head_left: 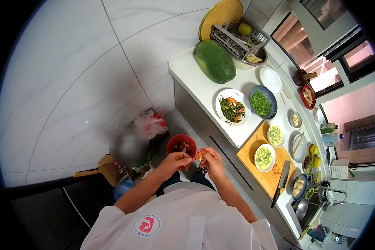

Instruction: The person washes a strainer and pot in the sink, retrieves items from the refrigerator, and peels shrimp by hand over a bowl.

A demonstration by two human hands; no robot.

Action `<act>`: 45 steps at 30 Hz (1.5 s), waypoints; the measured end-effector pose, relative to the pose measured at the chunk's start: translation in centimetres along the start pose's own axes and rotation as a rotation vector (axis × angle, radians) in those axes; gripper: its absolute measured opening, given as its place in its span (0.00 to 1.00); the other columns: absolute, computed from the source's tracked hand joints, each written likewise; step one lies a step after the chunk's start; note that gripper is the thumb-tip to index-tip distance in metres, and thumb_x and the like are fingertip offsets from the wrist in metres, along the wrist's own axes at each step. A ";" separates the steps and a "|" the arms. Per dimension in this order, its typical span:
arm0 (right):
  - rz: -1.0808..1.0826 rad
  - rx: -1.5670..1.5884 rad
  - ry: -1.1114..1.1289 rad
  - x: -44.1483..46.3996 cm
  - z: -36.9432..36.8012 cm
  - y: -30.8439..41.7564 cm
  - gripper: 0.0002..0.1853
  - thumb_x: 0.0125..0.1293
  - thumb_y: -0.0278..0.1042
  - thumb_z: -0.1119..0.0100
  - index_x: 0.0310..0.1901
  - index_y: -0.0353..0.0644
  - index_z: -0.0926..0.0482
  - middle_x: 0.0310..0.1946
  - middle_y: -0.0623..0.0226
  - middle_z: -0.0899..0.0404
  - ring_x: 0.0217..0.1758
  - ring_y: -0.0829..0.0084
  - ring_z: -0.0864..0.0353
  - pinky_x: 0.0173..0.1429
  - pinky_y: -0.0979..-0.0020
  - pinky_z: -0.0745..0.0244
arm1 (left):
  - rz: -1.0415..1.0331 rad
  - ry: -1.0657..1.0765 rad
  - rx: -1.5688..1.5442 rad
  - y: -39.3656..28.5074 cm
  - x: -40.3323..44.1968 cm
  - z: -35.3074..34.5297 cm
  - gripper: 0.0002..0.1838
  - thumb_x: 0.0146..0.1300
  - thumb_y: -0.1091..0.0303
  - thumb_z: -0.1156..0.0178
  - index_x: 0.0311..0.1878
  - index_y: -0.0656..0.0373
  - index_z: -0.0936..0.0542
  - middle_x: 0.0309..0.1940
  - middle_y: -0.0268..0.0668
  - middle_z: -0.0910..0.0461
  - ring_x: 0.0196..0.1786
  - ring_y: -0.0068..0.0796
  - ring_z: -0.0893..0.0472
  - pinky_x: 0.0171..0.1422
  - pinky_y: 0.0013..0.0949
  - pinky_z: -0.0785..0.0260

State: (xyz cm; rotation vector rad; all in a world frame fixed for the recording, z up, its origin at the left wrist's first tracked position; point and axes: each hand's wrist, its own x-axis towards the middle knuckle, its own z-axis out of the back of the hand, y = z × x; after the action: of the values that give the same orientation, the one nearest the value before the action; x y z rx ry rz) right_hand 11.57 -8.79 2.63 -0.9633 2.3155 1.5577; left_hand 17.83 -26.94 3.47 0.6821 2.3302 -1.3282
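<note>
My right hand [213, 161] pinches a small, rough orange-brown piece [201, 156] between thumb and fingertips; its kind is not clear. Just left of it, my left hand [178, 161] has thumb and fingers pressed together, and whatever they may hold is too small to make out. Both hands are in front of my body, fingertips close but apart. Right behind them on the floor side stands a red bucket [169, 144] with several small brownish round things [181, 146] inside.
Along the right runs a white counter [194, 77] with a watermelon [215, 61], a plate of stir-fried greens [232, 107] and a bowl of chopped greens [261, 103]. A knife [283, 175] lies on a wooden board [254, 143]. Plastic bags [148, 125] sit left of the bucket.
</note>
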 end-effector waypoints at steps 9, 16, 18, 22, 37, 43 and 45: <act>0.224 -0.325 0.018 -0.4 -0.3 -0.7 0.02 0.65 0.24 0.45 0.39 0.41 0.25 0.30 0.75 0.23 0.27 0.86 0.26 0.30 0.81 0.28 | -0.034 -0.081 -0.002 1.5 0.8 -0.9 0.11 0.63 0.63 0.40 0.42 0.60 0.21 0.33 0.31 0.21 0.33 0.19 0.24 0.40 0.23 0.30; 0.221 -0.323 0.152 -0.2 0.5 -1.2 0.05 0.63 0.21 0.46 0.39 0.41 0.26 0.31 0.75 0.23 0.28 0.84 0.26 0.30 0.81 0.27 | -0.009 -0.074 -0.167 1.9 0.9 -0.3 0.08 0.63 0.67 0.42 0.43 0.57 0.22 0.37 0.32 0.20 0.34 0.20 0.24 0.42 0.25 0.29; 0.194 -0.353 0.162 -0.3 0.4 -1.0 0.06 0.64 0.22 0.46 0.41 0.40 0.26 0.31 0.71 0.22 0.27 0.85 0.25 0.30 0.82 0.26 | -0.010 -0.082 -0.155 2.0 1.0 -0.2 0.08 0.63 0.67 0.42 0.43 0.57 0.22 0.36 0.32 0.20 0.33 0.20 0.24 0.41 0.25 0.29; 0.220 -0.452 0.150 -0.3 0.3 -0.7 0.06 0.62 0.21 0.44 0.40 0.40 0.25 0.30 0.72 0.22 0.28 0.85 0.24 0.30 0.82 0.27 | -0.027 -0.118 -0.077 1.6 0.8 -0.4 0.07 0.63 0.67 0.42 0.41 0.58 0.21 0.32 0.31 0.21 0.31 0.19 0.24 0.39 0.23 0.30; 0.129 -0.153 0.012 0.0 -0.2 -1.6 0.00 0.62 0.24 0.45 0.34 0.39 0.25 0.27 0.71 0.23 0.23 0.82 0.28 0.26 0.80 0.31 | -0.220 -0.119 0.195 1.4 0.8 -0.8 0.07 0.64 0.68 0.42 0.40 0.61 0.21 0.31 0.31 0.22 0.31 0.18 0.25 0.36 0.24 0.31; -0.183 0.307 0.006 0.0 0.2 -1.7 0.01 0.63 0.27 0.46 0.36 0.42 0.25 0.29 0.71 0.23 0.23 0.82 0.30 0.26 0.80 0.31 | -0.189 -0.090 0.138 1.4 0.9 -0.5 0.07 0.64 0.69 0.43 0.40 0.61 0.22 0.31 0.32 0.22 0.31 0.18 0.25 0.37 0.25 0.30; -0.206 0.385 0.021 0.0 0.4 -2.0 0.02 0.64 0.27 0.46 0.38 0.42 0.25 0.30 0.72 0.24 0.23 0.82 0.29 0.27 0.81 0.31 | -0.203 -0.071 0.112 1.5 0.8 -0.5 0.06 0.64 0.69 0.43 0.40 0.62 0.22 0.30 0.32 0.22 0.31 0.19 0.25 0.36 0.25 0.30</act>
State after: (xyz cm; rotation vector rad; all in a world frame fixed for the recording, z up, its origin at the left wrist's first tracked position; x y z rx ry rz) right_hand 12.72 -8.91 1.01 -1.0739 2.3210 0.9805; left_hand 17.99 -25.66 2.22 0.4307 2.3317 -1.5545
